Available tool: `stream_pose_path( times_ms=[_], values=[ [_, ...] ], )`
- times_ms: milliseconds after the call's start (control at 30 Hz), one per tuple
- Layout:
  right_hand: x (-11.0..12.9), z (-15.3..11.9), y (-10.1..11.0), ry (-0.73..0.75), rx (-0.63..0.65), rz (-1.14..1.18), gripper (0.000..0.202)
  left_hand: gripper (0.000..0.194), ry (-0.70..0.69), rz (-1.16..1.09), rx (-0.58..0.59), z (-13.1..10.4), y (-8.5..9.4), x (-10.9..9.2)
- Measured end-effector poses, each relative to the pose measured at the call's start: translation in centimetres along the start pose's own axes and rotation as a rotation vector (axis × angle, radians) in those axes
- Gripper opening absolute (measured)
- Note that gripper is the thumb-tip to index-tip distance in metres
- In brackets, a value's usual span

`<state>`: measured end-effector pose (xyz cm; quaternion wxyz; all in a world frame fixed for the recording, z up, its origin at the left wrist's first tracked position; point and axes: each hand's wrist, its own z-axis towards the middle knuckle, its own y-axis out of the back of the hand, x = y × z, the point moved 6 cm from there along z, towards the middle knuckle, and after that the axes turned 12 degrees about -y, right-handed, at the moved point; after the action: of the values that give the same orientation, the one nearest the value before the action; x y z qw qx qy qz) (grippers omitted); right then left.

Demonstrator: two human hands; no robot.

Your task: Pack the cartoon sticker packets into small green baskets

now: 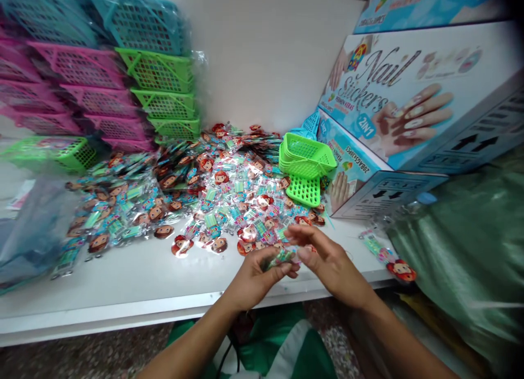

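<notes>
My left hand [256,275] is closed around a small candy packet [282,257] with a printed character head, near the table's front edge. Close beside it, my right hand [327,261] has its fingers apart and curved, with the thumb at the packet's right end; whether it grips the packet I cannot make out. Beyond both hands spreads a heap of similar packets [221,177], clear plastic with green sticks inside and red- or brown-haired heads. Just past my right hand stands a nested stack of green baskets [307,155].
Wrapped blue, pink and green baskets [159,70] are piled at the back left. Large nail sticker boxes [405,95] rise at the right, beside a plastic bottle [403,212] and green sheeting [462,259]. One loose packet [388,256] hangs by the right edge. A plastic bag [36,231] lies left.
</notes>
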<state>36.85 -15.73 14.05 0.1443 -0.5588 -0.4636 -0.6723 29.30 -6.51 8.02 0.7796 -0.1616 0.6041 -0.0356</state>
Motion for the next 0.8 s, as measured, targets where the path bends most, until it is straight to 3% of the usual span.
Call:
stream_pose_path(
  times_ms=[100, 233, 433, 700, 800],
  values=[
    [-1.1, -0.1, 0.0, 0.018, -0.058, 0.016, 0.012, 0.025, 0.012, -0.035, 0.003, 0.1, 0.3, -0.3],
    [-1.0, -0.6, 0.5, 0.119, -0.185, 0.095, 0.011, 0.035, 0.024, 0.048, -0.02, 0.1, 0.7, -0.9],
    [0.3, -1.5, 1.6, 0.226, -0.251, 0.012, 0.012, 0.05, -0.016, 0.123, 0.004, -0.1, 0.8, -1.4],
    [0.1, -1.6, 1.6, 0.205, -0.252, -0.035, 0.01, 0.046, -0.029, 0.157, -0.003, 0.1, 0.2, -1.5],
    [-0.4, -1.7, 1.5, 0.2, -0.235, -0.004, 0.009, 0.031, -0.009, 0.137, -0.026, 0.3, 0.1, -1.2]
  ],
)
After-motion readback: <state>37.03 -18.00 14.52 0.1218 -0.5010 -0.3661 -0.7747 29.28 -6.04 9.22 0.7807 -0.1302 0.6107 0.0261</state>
